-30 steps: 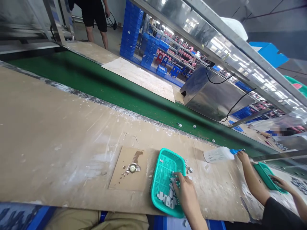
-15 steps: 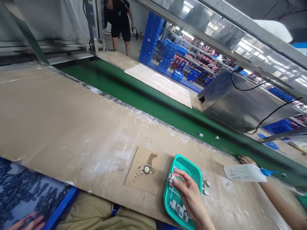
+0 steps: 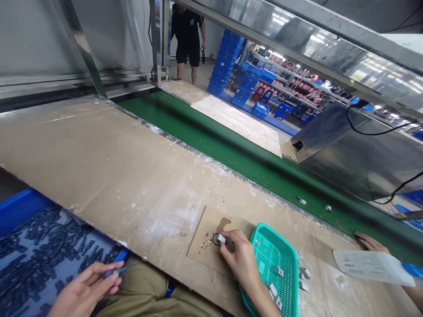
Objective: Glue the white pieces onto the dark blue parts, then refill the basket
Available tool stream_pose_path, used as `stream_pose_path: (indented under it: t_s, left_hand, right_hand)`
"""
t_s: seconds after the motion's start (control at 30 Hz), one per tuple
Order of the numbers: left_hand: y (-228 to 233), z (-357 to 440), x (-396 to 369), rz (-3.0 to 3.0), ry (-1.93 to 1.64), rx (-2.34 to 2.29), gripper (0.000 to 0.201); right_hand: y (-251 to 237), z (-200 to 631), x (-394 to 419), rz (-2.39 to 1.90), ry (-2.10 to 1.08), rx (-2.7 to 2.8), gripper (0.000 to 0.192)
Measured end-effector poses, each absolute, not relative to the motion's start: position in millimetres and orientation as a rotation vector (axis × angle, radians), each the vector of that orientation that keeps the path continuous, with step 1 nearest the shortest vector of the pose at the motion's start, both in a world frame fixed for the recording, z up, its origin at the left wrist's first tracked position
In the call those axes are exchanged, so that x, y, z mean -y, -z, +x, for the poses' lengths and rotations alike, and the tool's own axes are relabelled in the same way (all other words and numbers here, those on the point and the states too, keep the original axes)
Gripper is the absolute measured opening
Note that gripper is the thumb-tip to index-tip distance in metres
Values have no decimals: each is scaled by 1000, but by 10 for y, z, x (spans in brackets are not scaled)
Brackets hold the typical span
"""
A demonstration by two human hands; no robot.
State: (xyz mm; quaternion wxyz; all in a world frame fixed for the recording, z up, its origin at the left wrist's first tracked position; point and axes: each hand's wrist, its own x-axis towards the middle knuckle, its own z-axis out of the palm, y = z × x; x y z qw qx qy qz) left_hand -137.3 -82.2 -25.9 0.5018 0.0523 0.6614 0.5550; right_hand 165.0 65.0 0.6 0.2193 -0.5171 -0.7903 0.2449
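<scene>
The pale block (image 3: 221,238), pinched by the right hand (image 3: 240,255), had moved from the green basket (image 3: 293,251) under that forearm to the small dish (image 3: 215,239) at its fingertips; the left hand (image 3: 86,288) now pinched a dark piece (image 3: 110,273) (half hidden), leaving both hands occupied.

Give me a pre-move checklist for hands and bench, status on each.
1. Right hand grips light block: ok, pinched.
2. Light block touching small round cap: cannot tell, overlap hides it.
3. Left hand holds small dark part: ok, pinched.
4. Cardboard lying flat: ok.
5. All other blocks inside green basket: not ok, some lie on the bench.
6. Bottle upright: not ok, on its side.
</scene>
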Motion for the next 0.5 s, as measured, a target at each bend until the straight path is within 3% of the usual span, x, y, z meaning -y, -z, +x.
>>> stream_pose_path:
  t_s: [0.27,0.5]
  left_hand:
    - [224,-834,534,200,-1401,-1316,50]
    - [39,-285,199,382,-1414,-1093,41]
  right_hand:
    - [-51,1631,-636,-1469,-757,2096,16]
    - [-366,1404,-227,-1359,-1389,1431,28]
